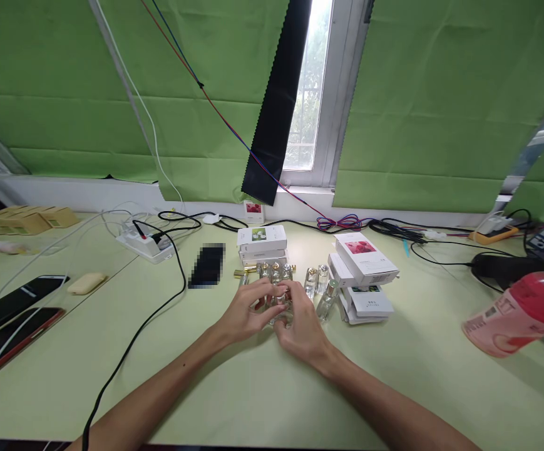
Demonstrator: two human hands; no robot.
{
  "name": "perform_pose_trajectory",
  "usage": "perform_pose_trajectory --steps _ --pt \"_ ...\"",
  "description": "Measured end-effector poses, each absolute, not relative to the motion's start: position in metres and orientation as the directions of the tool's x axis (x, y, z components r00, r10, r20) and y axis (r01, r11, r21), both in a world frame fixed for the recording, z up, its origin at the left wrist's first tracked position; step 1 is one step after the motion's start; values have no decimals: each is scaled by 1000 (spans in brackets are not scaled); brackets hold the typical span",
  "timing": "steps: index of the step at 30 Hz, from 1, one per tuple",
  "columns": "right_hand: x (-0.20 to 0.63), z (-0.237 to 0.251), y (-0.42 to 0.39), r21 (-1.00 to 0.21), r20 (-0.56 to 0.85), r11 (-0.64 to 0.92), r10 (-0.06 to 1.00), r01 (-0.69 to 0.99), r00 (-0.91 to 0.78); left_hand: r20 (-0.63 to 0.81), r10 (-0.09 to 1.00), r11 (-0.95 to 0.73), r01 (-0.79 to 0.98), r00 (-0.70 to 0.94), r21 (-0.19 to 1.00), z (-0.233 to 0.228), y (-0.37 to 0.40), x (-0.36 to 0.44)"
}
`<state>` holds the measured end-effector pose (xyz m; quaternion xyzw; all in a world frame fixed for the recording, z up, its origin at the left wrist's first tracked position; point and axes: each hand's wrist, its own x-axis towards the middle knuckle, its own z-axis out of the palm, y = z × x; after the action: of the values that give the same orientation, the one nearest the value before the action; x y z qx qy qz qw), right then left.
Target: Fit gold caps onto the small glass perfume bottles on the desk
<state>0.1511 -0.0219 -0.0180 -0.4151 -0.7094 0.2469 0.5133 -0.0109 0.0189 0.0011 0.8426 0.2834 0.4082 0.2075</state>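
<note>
While the pale green tabletop [262, 388] stretches wide under everything, two stacks of white boxes [363, 275] sit at the far middle, one on the left [261, 241] and one on the right. Both arms come in from below. The left hand [246, 313] and the right hand [302, 322] meet over a small glass bottle [278, 310], fingers [265, 294] curled round it, holding it just above the tabletop. More bottles [316, 282] stand just behind, between the stacks.
</note>
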Motion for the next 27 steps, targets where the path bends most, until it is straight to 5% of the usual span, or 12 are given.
perform_pose_trajectory --steps 27 --pt "152 -23 -18 -730 587 598 796 331 -144 565 672 -728 292 478 620 5 16 -9"
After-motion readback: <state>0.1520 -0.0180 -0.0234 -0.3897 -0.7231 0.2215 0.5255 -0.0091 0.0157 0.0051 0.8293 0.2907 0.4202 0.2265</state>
